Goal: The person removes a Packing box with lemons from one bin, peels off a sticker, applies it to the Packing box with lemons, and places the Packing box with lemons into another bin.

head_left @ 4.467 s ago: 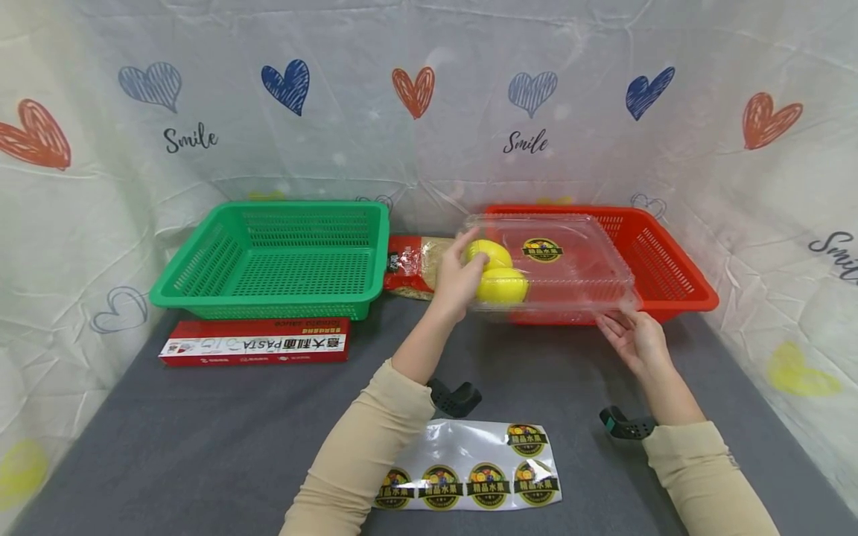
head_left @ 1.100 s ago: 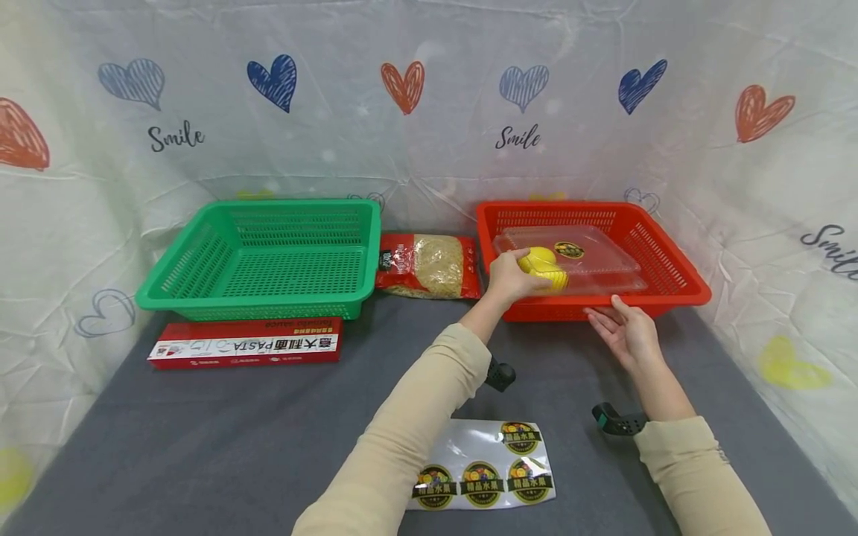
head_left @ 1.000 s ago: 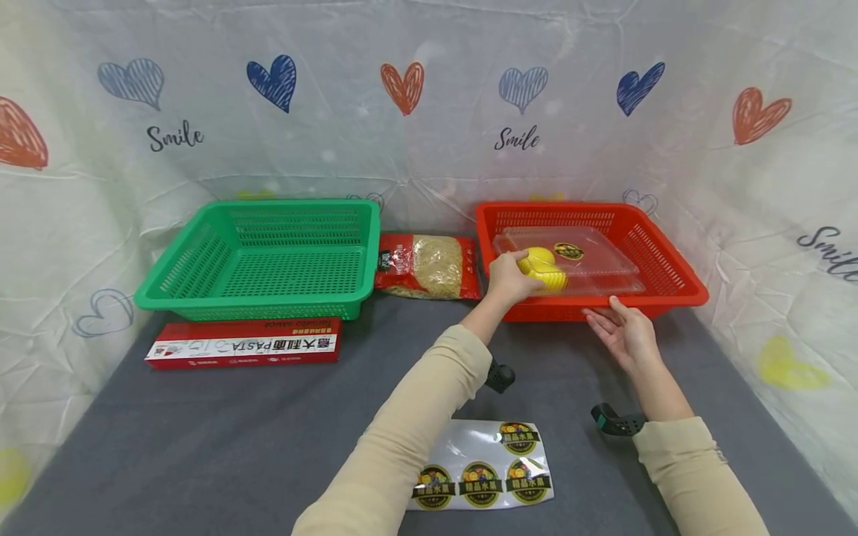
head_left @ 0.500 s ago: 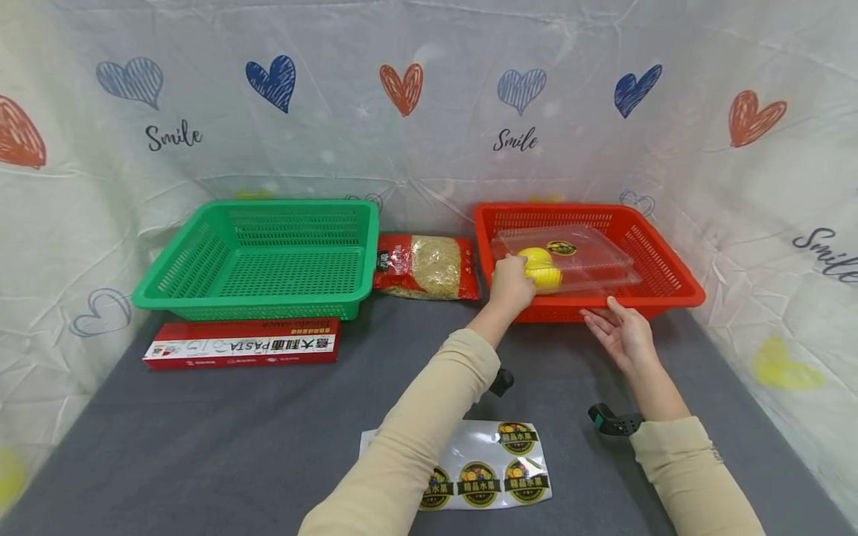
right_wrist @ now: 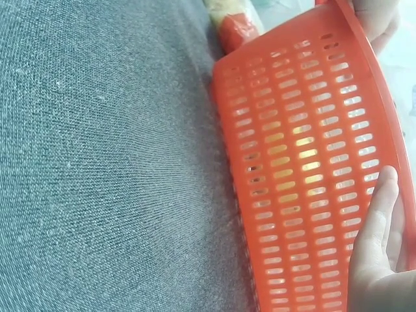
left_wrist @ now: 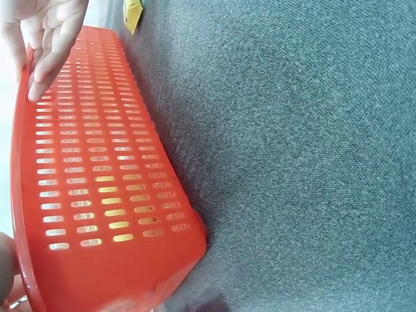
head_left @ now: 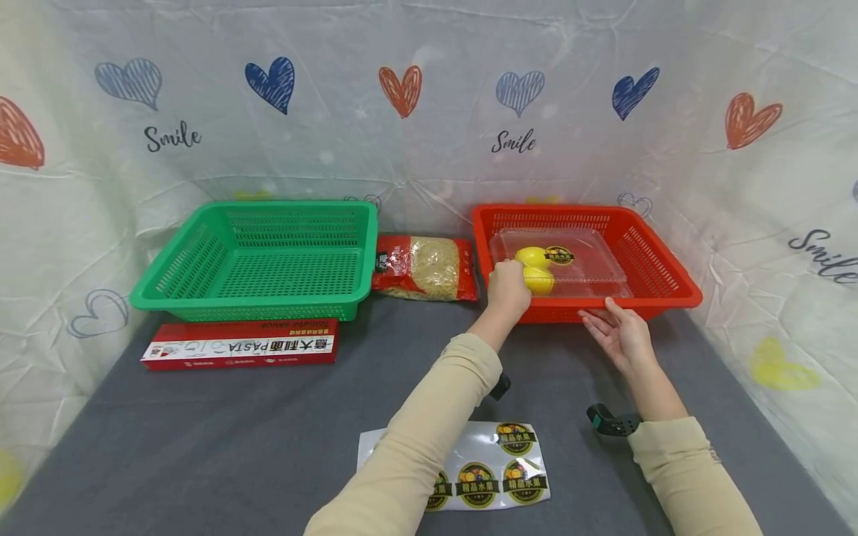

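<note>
A clear plastic container (head_left: 583, 260) with two lemons (head_left: 536, 281) inside and a round fruit label (head_left: 559, 255) on its lid lies in the red basket (head_left: 670, 275). At the front left corner, my left hand (head_left: 508, 292) reaches over the basket rim and grips the container's near left corner; its fingertips are hidden in the head view. My right hand (head_left: 620, 331) holds the basket's front rim, with thumb at the top and fingers against the outer wall. The left wrist view shows the right hand (left_wrist: 49, 39) astride that rim. Yellow shows through the basket slots (right_wrist: 292, 162).
Left of the red basket lies a pasta bag (head_left: 429, 268), then a green basket (head_left: 302, 275). A red pasta box (head_left: 241, 345) is in front of the green basket. A sheet of fruit stickers (head_left: 476, 447) lies near me, partly under my left sleeve (head_left: 409, 439).
The container, first held above the red basket's front, has come down into it and now lies flatter. My left hand shifted to its near corner; my right hand moved onto the basket rim.
</note>
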`<state>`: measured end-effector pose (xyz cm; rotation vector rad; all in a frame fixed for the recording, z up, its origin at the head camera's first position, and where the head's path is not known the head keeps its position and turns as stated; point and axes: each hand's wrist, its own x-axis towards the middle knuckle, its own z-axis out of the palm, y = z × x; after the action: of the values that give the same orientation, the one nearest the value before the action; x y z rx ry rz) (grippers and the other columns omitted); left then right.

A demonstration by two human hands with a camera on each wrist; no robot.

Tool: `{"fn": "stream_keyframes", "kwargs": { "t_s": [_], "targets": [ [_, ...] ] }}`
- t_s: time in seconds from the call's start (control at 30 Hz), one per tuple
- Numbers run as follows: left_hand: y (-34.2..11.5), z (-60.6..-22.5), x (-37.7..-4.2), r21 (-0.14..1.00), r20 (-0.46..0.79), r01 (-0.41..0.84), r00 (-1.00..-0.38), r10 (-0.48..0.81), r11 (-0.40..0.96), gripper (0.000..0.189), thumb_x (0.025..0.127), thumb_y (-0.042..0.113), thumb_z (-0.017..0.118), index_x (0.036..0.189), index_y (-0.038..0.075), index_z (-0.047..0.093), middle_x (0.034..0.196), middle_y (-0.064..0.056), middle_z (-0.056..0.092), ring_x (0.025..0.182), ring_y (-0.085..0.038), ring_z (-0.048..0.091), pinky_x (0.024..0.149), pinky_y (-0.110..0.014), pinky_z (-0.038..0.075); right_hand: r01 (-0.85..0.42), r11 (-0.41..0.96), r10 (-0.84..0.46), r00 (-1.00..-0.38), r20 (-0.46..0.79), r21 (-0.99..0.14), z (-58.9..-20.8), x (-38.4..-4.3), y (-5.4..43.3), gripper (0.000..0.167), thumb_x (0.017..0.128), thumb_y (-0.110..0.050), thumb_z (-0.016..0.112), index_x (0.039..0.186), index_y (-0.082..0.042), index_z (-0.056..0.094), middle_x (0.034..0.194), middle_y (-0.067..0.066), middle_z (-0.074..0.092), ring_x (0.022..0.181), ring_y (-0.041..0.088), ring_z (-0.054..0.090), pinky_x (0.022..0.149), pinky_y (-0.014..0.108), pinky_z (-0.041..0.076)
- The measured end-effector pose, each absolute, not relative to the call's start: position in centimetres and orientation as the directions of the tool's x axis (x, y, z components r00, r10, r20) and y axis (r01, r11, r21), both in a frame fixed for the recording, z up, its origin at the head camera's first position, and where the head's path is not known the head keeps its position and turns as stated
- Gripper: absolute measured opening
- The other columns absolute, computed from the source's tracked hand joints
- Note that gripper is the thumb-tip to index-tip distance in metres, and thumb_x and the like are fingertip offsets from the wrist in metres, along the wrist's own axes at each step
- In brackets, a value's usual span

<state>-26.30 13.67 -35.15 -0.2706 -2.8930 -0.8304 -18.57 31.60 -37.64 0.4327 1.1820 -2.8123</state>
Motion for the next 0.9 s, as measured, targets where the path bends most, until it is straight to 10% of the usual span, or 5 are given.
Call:
{"fn": "stream_keyframes", "kwargs": {
  "t_s": [0.27,0.53,0.9],
  "targets": [
    [13.8,-35.1,-25.9,0.527,0.164,0.234,-0.971,0.172,0.817,0.030,0.076,0.015,0.073,0.105,0.009,0.066,0.097,-0.003,0.063,0.081,-0.015,0.059,0.078,-0.024,0.050,0.161,-0.716,0.054,-0.957,-0.284,-0.679,-37.7,-18.2,32.0,0.032,0.087,-0.018,0.060,0.105,-0.011,0.035,0.087,0.010,0.064,0.081,0.027,0.067,0.079,0.034,0.051],
    [12.9,-34.8,-25.6,0.559,0.206,0.373,-0.927,0.312,0.740,0.050,0.084,0.018,0.063,0.132,0.011,0.049,0.140,-0.009,0.040,0.122,-0.020,0.045,0.095,-0.029,0.040,0.230,-0.697,0.006,-0.945,-0.326,-0.680,-37.5,-18.2,32.5,0.037,0.087,-0.022,0.061,0.114,-0.013,0.038,0.088,0.009,0.066,0.082,0.026,0.067,0.082,0.033,0.049],
    [8.1,-35.0,-24.4,0.686,0.275,0.494,-0.856,0.437,0.534,0.040,0.093,0.021,0.053,0.131,0.009,0.050,0.140,-0.009,0.039,0.130,-0.019,0.034,0.103,-0.035,0.032,0.199,-0.114,-0.083,-0.978,-0.190,-0.973,-38.1,-17.6,32.1,0.061,0.096,-0.038,0.039,0.134,0.009,0.026,0.096,-0.004,0.067,0.089,0.015,0.065,0.081,0.031,0.048]
  ]
}}
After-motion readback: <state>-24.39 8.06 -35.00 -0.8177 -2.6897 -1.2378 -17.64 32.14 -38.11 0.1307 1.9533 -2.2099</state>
